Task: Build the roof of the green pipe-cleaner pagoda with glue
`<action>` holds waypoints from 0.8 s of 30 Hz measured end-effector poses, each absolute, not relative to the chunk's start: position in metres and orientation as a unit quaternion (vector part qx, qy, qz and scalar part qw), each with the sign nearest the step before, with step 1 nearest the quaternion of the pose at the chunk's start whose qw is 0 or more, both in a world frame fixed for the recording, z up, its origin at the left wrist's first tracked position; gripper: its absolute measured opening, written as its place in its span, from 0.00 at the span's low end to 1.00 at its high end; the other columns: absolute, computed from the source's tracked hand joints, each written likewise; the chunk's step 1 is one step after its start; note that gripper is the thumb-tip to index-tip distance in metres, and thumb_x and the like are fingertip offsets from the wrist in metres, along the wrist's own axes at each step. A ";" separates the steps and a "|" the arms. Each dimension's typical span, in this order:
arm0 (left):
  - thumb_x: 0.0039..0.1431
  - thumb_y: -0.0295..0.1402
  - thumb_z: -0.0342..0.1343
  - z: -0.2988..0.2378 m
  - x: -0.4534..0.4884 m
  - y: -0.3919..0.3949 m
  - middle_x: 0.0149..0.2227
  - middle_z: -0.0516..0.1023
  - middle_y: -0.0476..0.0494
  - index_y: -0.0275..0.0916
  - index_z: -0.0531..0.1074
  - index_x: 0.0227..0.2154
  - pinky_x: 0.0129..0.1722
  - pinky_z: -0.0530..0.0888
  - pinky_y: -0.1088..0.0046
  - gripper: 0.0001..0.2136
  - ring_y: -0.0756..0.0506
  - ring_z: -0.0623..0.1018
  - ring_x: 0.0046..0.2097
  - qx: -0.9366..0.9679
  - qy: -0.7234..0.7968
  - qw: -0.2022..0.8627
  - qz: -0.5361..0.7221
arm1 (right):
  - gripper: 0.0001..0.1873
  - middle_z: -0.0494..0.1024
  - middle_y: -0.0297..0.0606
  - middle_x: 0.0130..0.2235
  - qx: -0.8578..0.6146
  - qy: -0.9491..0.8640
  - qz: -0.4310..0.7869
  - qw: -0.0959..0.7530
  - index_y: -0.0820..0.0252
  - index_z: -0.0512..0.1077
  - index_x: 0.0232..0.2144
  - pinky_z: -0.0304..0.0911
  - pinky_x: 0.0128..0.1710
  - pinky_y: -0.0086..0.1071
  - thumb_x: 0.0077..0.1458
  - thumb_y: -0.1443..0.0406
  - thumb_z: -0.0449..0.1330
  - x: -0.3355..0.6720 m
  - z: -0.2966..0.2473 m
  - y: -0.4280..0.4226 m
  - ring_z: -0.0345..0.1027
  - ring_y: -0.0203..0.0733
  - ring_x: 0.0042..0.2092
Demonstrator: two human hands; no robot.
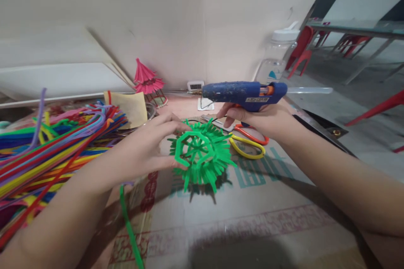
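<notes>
Centrally in the frame, the left hand [159,143] grips a green fringed piece [198,148] between thumb and fingers, pinching it by its left edge. The piece is tilted so that an open, many-sided ring faces the viewer, with spokes crossing inside it and fringe sticking out all around. Just above and to the right, the right hand [263,117] is closed around the handle of a blue glue gun [236,92], whose nozzle points toward the left of the frame. A clear glue stick [311,90] juts from its back end. Whether the trigger is pressed, I cannot tell.

Beneath the hands, a sheet of printed cardboard [252,206] covers the middle and lower frame. Scissors [249,156] with orange and yellow loops lie on it, right of the green piece. A green strip [129,227] runs down at lower left, and a heap of colourful pipe cleaners [57,147] fills the left side. Near it sits a square of tan paper [134,109]. Farther back, left of centre, stands a pink tiered model [148,77]; a small white timer [195,86] is by the wall [189,21]. A clear bottle [274,59] stands at upper right, before a red chair [301,50].
</notes>
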State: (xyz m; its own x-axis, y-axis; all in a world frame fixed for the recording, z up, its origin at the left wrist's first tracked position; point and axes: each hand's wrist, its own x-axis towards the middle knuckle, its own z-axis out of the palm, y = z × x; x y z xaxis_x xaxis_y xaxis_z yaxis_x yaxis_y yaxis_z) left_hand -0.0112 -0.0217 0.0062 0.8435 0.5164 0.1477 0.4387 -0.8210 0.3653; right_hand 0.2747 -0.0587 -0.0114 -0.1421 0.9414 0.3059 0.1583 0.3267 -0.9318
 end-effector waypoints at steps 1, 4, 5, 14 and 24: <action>0.59 0.49 0.62 0.005 -0.010 -0.022 0.48 0.69 0.43 0.44 0.68 0.51 0.48 0.70 0.66 0.22 0.40 0.71 0.48 0.946 0.257 0.157 0.121 | 0.07 0.81 0.34 0.31 -0.429 -0.640 0.397 0.499 0.57 0.79 0.31 0.75 0.35 0.31 0.56 0.59 0.67 0.275 -0.012 -0.059 0.77 0.37 0.31; 0.56 0.52 0.63 0.003 -0.008 -0.022 0.46 0.69 0.43 0.43 0.68 0.50 0.48 0.69 0.65 0.25 0.40 0.70 0.48 0.947 0.257 0.147 0.124 | 0.07 0.83 0.35 0.34 -0.428 -0.634 0.409 0.498 0.57 0.79 0.32 0.76 0.37 0.32 0.56 0.59 0.67 0.276 -0.014 -0.058 0.78 0.37 0.32; 0.56 0.52 0.63 0.003 -0.008 -0.022 0.46 0.69 0.43 0.42 0.68 0.50 0.48 0.69 0.64 0.25 0.40 0.70 0.48 0.947 0.256 0.144 0.127 | 0.08 0.83 0.36 0.35 -0.427 -0.633 0.411 0.498 0.56 0.79 0.32 0.76 0.37 0.32 0.56 0.59 0.67 0.276 -0.015 -0.057 0.78 0.38 0.32; 0.64 0.44 0.58 0.008 -0.012 -0.026 0.54 0.68 0.40 0.45 0.68 0.53 0.53 0.69 0.62 0.18 0.38 0.70 0.56 0.955 0.236 0.140 0.110 | 0.10 0.83 0.36 0.36 -0.429 -0.630 0.418 0.495 0.56 0.79 0.33 0.76 0.37 0.34 0.54 0.57 0.69 0.277 -0.018 -0.057 0.78 0.39 0.32; 0.62 0.37 0.59 0.008 -0.017 -0.021 0.56 0.68 0.42 0.49 0.69 0.54 0.55 0.70 0.62 0.17 0.37 0.69 0.59 0.959 0.228 0.146 0.084 | 0.10 0.81 0.37 0.33 -0.423 -0.630 0.416 0.501 0.58 0.78 0.30 0.75 0.34 0.33 0.52 0.57 0.69 0.274 -0.010 -0.058 0.77 0.38 0.30</action>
State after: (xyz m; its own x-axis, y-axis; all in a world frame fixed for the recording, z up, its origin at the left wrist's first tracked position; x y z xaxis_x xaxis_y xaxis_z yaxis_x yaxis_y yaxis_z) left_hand -0.0170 -0.0211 0.0077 0.8820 0.4618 0.0940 0.4129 -0.8533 0.3186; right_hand 0.2735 -0.0576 -0.0101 -0.1401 0.9502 0.2785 0.1156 0.2951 -0.9485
